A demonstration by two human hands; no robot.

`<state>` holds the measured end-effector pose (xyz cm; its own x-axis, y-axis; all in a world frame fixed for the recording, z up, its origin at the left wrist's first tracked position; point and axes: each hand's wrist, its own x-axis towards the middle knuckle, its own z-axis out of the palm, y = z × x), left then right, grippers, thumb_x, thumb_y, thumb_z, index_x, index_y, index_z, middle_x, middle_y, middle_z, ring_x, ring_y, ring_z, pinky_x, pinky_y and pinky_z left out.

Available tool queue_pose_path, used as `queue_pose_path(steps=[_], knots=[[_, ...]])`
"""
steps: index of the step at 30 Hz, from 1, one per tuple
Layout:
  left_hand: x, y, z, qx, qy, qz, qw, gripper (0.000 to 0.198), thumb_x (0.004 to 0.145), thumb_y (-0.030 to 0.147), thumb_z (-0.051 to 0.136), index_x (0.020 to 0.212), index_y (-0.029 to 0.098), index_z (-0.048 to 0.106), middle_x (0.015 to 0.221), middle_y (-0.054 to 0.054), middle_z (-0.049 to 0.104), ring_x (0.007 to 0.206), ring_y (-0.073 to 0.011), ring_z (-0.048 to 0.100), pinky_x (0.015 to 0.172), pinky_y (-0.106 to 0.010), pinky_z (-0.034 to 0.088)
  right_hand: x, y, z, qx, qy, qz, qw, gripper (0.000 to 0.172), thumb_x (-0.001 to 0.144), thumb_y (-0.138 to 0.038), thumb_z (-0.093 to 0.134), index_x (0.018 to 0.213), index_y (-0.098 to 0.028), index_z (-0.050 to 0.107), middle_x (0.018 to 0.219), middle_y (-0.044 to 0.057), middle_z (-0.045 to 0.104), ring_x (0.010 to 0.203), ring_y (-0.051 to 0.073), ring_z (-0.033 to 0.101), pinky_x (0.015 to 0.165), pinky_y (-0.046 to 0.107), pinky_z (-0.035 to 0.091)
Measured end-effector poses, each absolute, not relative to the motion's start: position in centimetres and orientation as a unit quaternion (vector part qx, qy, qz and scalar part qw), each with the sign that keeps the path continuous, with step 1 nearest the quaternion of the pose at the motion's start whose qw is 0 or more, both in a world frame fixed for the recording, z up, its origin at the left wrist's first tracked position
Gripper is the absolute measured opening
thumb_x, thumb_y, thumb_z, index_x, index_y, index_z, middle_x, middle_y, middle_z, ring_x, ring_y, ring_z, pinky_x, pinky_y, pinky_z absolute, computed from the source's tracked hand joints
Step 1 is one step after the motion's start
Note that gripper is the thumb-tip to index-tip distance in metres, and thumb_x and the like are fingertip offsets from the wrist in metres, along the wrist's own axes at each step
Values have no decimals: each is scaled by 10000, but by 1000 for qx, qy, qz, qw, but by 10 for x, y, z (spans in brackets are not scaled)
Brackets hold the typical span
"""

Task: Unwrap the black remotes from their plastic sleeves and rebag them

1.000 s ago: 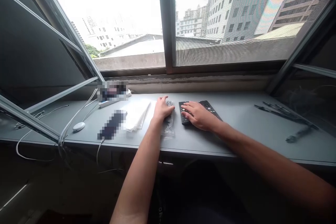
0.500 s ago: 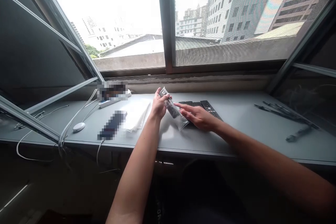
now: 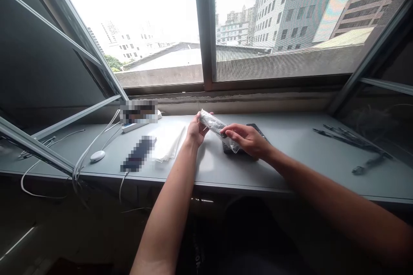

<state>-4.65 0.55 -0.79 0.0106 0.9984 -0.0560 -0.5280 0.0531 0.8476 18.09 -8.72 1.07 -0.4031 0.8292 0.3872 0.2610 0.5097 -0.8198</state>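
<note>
Both hands hold a long clear plastic bag (image 3: pixel 217 126) with a dark object inside, lifted slightly above the grey ledge (image 3: pixel 290 154). My left hand (image 3: pixel 195 131) pinches its far left end. My right hand (image 3: pixel 248 139) grips the lower right end, fingers curled round it. Under my right hand lie black remote controls (image 3: pixel 258 131), mostly hidden by the hand.
A stack of clear plastic bags (image 3: pixel 167 141) lies left of my hands. Further left are a blurred dark device (image 3: pixel 138 159), a white power strip (image 3: pixel 135 125), white cables (image 3: pixel 93 144) and a small white puck (image 3: pixel 97 155). Dark thin rods (image 3: pixel 350 139) lie at the right.
My left hand lifted the bagged object off the ledge. My right hand left the remotes and took hold of the bag's lower end; the bag now lies more level.
</note>
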Motion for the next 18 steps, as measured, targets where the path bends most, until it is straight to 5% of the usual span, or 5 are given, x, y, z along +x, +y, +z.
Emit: queue_pose_path(steps=[7, 13, 18], knots=[[-47, 9, -6, 221, 384, 638, 630, 259, 1031, 286, 715, 1248, 150, 760, 1096, -105, 848, 1061, -211, 816, 1010, -333, 652, 182, -81, 11, -354, -693, 401, 483, 384, 1020, -561, 732, 1219, -241, 805, 1100, 61, 816, 875, 229, 751, 838, 372, 630], [-49, 10, -6, 216, 379, 660, 612, 170, 1015, 205, 734, 1152, 128, 800, 1103, -125, 848, 1020, -210, 822, 1007, -325, 651, 180, -80, 15, -346, -602, 527, 491, 656, 1006, -428, 797, 1598, -232, 593, 1231, 122, 821, 909, 276, 839, 775, 421, 728], [-46, 10, -8, 271, 356, 661, 602, 165, 1017, 178, 725, 1134, 112, 821, 1147, -135, 848, 1019, -194, 815, 1019, -322, 636, 180, -80, 16, -371, -533, 591, 478, 517, 980, -309, 843, 1447, -170, 673, 1188, 148, 836, 883, 301, 862, 716, 399, 740]])
